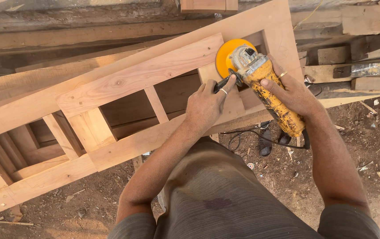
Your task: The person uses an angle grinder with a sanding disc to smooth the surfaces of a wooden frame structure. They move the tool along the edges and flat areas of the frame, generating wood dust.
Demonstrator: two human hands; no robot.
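Grinder (267, 86), yellow, lies on the wooden frame (110, 84); left hand (207, 106) clasps its black side handle, right hand (294, 90) wraps the body. Its cable (243, 137) trails near and could snag. Farther, the orange disc (229, 55), seemingly flat, could gouge if tilted.

A frame (123, 84) lies slantwise over planks (66, 40), running from 8 o'clock to 1 o'clock. A grinder (260, 75) rests on its 2 o'clock end, left hand (207, 106) at the side handle, right hand (294, 93) over the body. A cable (243, 137) trails on the ground (367, 132) below.
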